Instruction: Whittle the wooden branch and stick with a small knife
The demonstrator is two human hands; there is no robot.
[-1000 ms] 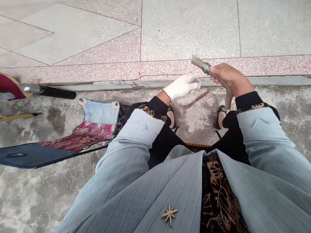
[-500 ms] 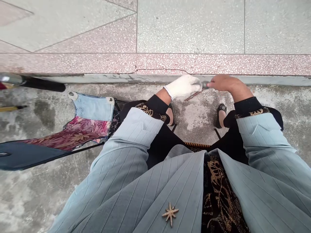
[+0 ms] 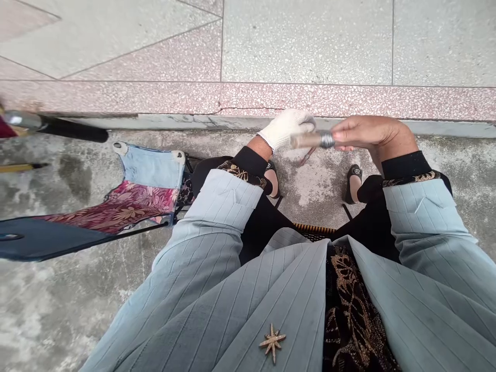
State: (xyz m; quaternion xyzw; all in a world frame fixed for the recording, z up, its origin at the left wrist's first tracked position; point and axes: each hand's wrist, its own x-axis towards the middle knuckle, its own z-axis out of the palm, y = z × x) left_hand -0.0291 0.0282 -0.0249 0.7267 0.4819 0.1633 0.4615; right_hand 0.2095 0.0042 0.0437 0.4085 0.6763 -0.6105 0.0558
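Observation:
My right hand, bare, grips one end of a wooden rod with silver wire wound round it in a tight coil beside the fingers. The rod points left and is blurred by motion. My left hand wears a white knit glove, its fingers curled just behind the rod's free end. What the glove holds, if anything, is hidden. A thin reddish-brown piece shows below the rod; I cannot tell whether it is held or lies on the ground.
A folding chair with light blue and floral cloth stands at the left. Past it are a dark-handled tool and a yellow stick. A low pink terrazzo step edge runs ahead of my hands, above rough concrete.
The wooden rod and its wire coil have come out from behind the glove into full view. My hands have moved slightly apart, and the right hand has turned.

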